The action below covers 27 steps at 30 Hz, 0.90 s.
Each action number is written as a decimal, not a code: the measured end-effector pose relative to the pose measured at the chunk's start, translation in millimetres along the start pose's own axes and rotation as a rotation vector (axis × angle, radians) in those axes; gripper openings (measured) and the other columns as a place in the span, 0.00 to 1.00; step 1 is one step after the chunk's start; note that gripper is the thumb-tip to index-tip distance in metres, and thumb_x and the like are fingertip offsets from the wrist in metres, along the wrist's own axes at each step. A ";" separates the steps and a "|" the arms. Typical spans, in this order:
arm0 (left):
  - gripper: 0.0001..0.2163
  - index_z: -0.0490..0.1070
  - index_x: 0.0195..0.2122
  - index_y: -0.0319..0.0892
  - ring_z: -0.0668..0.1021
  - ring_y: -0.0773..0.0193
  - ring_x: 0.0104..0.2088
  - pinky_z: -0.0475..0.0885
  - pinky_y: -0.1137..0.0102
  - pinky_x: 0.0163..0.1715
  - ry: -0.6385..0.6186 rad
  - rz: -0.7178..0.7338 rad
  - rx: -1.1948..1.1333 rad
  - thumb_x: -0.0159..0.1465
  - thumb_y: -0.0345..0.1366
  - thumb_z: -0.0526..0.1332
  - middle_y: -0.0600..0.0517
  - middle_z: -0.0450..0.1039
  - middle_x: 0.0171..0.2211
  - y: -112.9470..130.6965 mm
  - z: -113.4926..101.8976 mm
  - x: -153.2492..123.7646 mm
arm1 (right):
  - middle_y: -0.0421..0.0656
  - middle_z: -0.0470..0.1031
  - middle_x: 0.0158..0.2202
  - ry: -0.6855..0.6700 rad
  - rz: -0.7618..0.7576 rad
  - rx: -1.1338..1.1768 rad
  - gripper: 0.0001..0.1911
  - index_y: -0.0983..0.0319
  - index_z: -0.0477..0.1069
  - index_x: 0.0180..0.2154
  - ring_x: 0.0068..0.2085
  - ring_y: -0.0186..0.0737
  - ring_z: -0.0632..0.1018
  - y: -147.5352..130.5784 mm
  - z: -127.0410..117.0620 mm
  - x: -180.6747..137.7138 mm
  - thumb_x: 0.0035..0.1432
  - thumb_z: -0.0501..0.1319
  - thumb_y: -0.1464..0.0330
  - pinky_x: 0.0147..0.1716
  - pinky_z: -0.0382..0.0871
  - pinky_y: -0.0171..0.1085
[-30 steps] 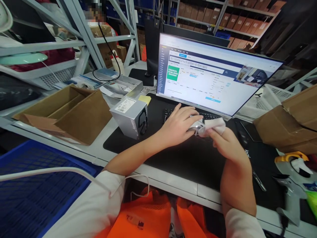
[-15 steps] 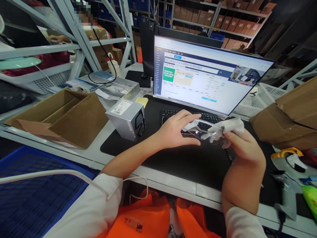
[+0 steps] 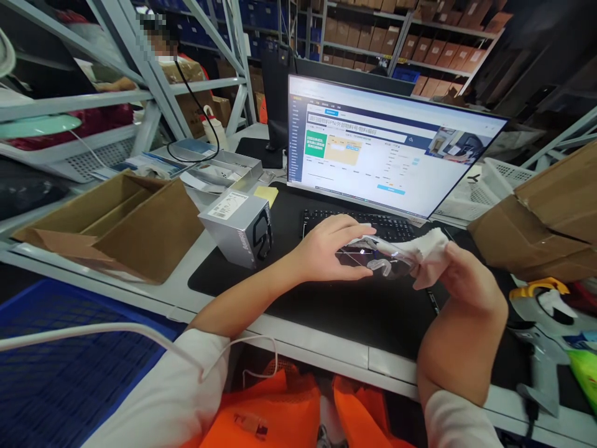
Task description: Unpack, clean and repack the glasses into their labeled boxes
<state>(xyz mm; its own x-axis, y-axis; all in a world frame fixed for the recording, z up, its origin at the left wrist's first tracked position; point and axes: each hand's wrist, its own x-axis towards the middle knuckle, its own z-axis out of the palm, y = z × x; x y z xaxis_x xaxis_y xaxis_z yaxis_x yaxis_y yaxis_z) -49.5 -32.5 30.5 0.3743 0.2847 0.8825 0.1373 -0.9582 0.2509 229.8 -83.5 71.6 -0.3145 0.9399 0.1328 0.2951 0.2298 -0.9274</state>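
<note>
My left hand (image 3: pixel 326 249) is closed, fingers above and thumb below, on one end of a crinkled piece of clear plastic (image 3: pixel 397 266) that looks like a bag. Something whitish shows inside the plastic, but I cannot make out what it is. A soft white wrapping (image 3: pixel 431 250) is pinched by my right hand (image 3: pixel 473 274) at the other end. Both hands are raised over the black desk mat (image 3: pixel 345 317), in front of the keyboard (image 3: pixel 312 218). To the left, a silver box (image 3: pixel 233 233) with a black loop pictured on its side stands on the mat.
Behind the keyboard stands a lit monitor (image 3: pixel 354 162). An opened cardboard box (image 3: pixel 158 230) is at the left, above a blue basket (image 3: pixel 69 367). At the right are a large carton (image 3: pixel 522 236), a tape dispenser (image 3: pixel 541 298) and a handheld scanner (image 3: pixel 543 367). Another person sits beyond the shelf frame.
My right hand has shifted slightly right and down, and the white wrapping is more spread out. My left fingers have closed further round the plastic, which is stretched wider between the hands.
</note>
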 end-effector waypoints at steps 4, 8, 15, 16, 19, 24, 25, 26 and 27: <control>0.28 0.71 0.59 0.43 0.80 0.55 0.44 0.77 0.60 0.46 -0.049 0.026 0.014 0.61 0.48 0.72 0.44 0.78 0.44 2.4 -1.5 -0.5 | 0.45 0.75 0.22 -0.083 -0.019 -0.139 0.32 0.60 0.73 0.18 0.28 0.41 0.75 -8.8 3.7 1.6 0.66 0.59 0.45 0.32 0.70 0.39; 0.25 0.72 0.57 0.43 0.81 0.55 0.44 0.77 0.61 0.45 -0.086 0.067 0.042 0.62 0.48 0.70 0.44 0.79 0.43 3.3 1.0 -1.4 | 0.43 0.76 0.24 -0.198 -0.036 -0.150 0.24 0.61 0.80 0.28 0.26 0.38 0.73 -21.1 19.4 9.1 0.65 0.63 0.49 0.25 0.66 0.36; 0.21 0.70 0.52 0.39 0.81 0.55 0.40 0.76 0.62 0.40 -0.085 0.176 0.135 0.63 0.46 0.70 0.42 0.79 0.40 2.1 9.2 -1.8 | 0.42 0.80 0.33 -0.036 -0.048 -0.217 0.13 0.62 0.80 0.38 0.33 0.40 0.78 -30.3 51.9 11.7 0.62 0.68 0.58 0.34 0.70 0.36; 0.21 0.70 0.51 0.39 0.81 0.55 0.40 0.76 0.62 0.39 -0.075 0.171 0.149 0.63 0.46 0.70 0.43 0.79 0.40 3.1 10.9 -1.8 | 0.42 0.81 0.33 -0.005 -0.060 -0.248 0.12 0.62 0.80 0.38 0.34 0.40 0.78 -31.6 54.9 10.7 0.62 0.68 0.59 0.35 0.70 0.36; 0.21 0.69 0.52 0.40 0.81 0.55 0.40 0.74 0.61 0.39 -0.012 0.141 0.186 0.64 0.46 0.69 0.44 0.78 0.40 6.4 17.8 -2.4 | 0.42 0.81 0.35 0.079 -0.099 -0.299 0.10 0.60 0.81 0.38 0.36 0.42 0.78 -35.2 64.4 9.4 0.63 0.67 0.60 0.38 0.70 0.38; 0.23 0.67 0.56 0.39 0.81 0.54 0.42 0.76 0.59 0.43 0.032 0.142 0.207 0.64 0.43 0.69 0.43 0.78 0.41 6.4 21.0 -2.8 | 0.43 0.80 0.36 0.211 -0.159 -0.388 0.07 0.59 0.80 0.34 0.40 0.44 0.79 -34.8 69.6 13.0 0.63 0.65 0.65 0.43 0.70 0.40; 0.22 0.68 0.55 0.39 0.81 0.54 0.42 0.76 0.58 0.45 0.031 0.142 0.219 0.64 0.43 0.69 0.43 0.78 0.41 6.1 18.5 -2.1 | 0.43 0.80 0.37 0.191 -0.167 -0.386 0.06 0.59 0.81 0.35 0.40 0.44 0.79 -34.0 66.0 13.1 0.63 0.65 0.65 0.42 0.71 0.40; 0.22 0.68 0.54 0.39 0.81 0.55 0.43 0.76 0.57 0.48 0.029 0.137 0.234 0.63 0.43 0.69 0.43 0.79 0.41 6.0 15.2 -1.2 | 0.43 0.80 0.38 0.159 -0.169 -0.375 0.07 0.59 0.81 0.37 0.40 0.43 0.79 -33.3 61.2 12.8 0.63 0.66 0.64 0.41 0.71 0.39; 0.21 0.69 0.54 0.39 0.81 0.55 0.43 0.76 0.56 0.51 0.024 0.131 0.248 0.63 0.42 0.69 0.43 0.79 0.42 6.3 11.5 -0.1 | 0.44 0.80 0.40 0.125 -0.170 -0.358 0.07 0.60 0.81 0.38 0.39 0.43 0.79 -32.7 56.0 12.0 0.63 0.66 0.63 0.40 0.72 0.39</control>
<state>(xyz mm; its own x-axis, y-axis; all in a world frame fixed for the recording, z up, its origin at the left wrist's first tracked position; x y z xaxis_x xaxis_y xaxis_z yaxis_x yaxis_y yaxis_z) -38.1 -38.2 27.4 0.3826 0.1551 0.9108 0.3105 -0.9501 0.0314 165.8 -93.8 84.0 -0.2806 0.8994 0.3351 0.5504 0.4368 -0.7115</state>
